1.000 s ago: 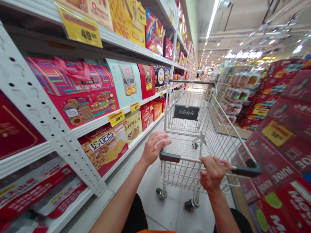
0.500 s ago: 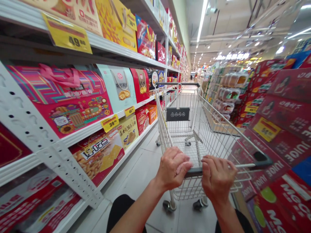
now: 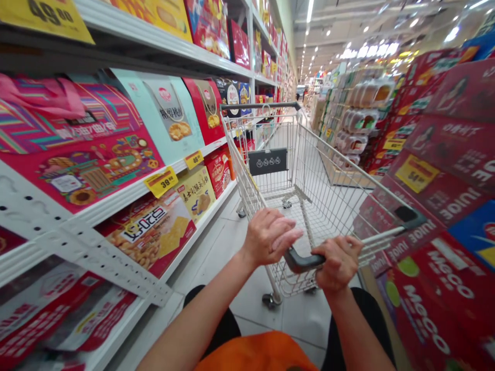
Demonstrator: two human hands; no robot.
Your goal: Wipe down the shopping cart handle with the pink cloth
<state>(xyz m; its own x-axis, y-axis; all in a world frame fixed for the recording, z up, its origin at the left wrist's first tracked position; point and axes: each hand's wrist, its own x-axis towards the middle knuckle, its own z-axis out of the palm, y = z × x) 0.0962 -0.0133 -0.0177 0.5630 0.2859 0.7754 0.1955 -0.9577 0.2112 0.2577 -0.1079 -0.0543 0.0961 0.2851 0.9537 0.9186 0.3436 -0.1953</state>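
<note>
A wire shopping cart point(image 3: 320, 190) stands in front of me, angled toward the shelves on the left. My right hand point(image 3: 337, 262) is wrapped around its handle point(image 3: 303, 262), close to the dark left corner piece. My left hand point(image 3: 271, 236) is over the cart's left rear rim, just beyond that corner, with its fingers stretched out and not wrapped round the bar. Whether its palm touches the rim is hidden. Inside the cart only bare wire mesh shows. A dark sign plate point(image 3: 267, 162) is fixed at its front end.
White shelving point(image 3: 112, 263) with gift boxes runs along the left; a pink patterned box point(image 3: 96, 165) and a mint box point(image 3: 166, 116) are nearest. Stacked red drink cartons point(image 3: 433, 288) line the right, close to the cart's side. A tiled aisle point(image 3: 204, 252) leads ahead.
The cart's front has swung left toward the shelves, and its handle now slants. My left hand's fingers have straightened off the handle, while my right hand keeps its grip. The view has tilted down.
</note>
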